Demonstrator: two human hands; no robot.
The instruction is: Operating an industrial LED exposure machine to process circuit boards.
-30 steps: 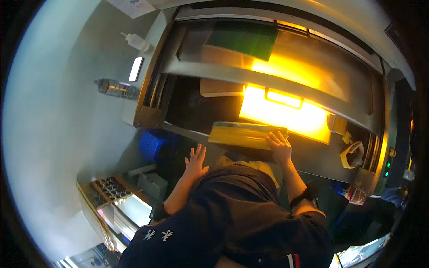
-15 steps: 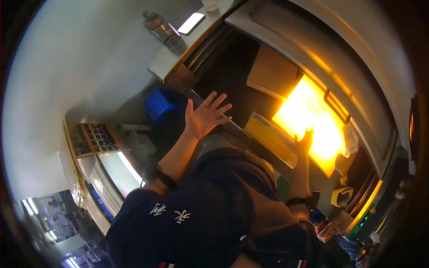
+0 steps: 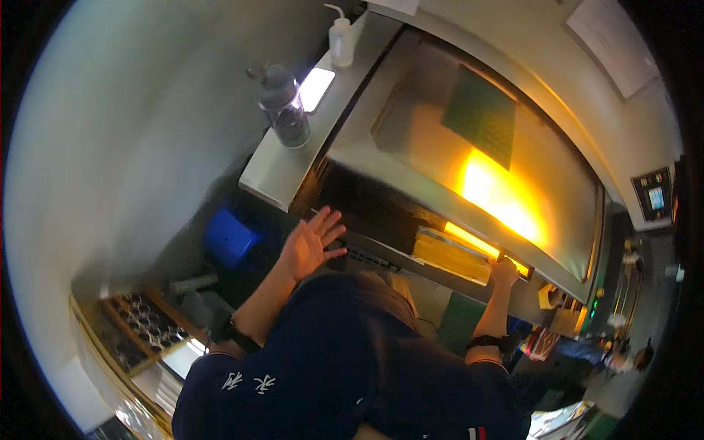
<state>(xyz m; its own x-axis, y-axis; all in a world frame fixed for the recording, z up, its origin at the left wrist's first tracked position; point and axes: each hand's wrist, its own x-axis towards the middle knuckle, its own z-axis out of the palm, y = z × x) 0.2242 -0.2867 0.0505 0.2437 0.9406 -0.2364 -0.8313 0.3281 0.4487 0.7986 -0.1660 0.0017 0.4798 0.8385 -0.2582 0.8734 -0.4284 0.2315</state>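
Along the near left, a brown-edged panel (image 3: 147,330) is showing rows of dark rings, and 1 smooth blue plastic bin (image 3: 231,236) is standing beyond it. 2 white characters (image 3: 249,381) are marking the dark cloth shirt (image 3: 330,352). Farther off, a pale ledge (image 3: 275,172) is bearing 1 dark cylindrical bottle (image 3: 287,117), 1 flat phone (image 3: 317,89) with a lit face and 1 white spouted bottle (image 3: 341,42). The left hand (image 3: 312,246) is hanging in the air near the ledge, fingers spread. To its right, 1 streaky yellow oblong block (image 3: 451,255) is lying just left of the right hand (image 3: 504,271). Beyond the block, a broad, sheeny lid (image 3: 418,125) is sloping away, 1 green rectangle (image 3: 480,110) showing on it. The right hand's fingers are curling around the lid's dark handle (image 3: 526,272). At the far right, 1 white sheet (image 3: 612,44) is hanging, its print too faint for reading, and 1 boxy control panel (image 3: 655,196) is carrying a small lit screen.
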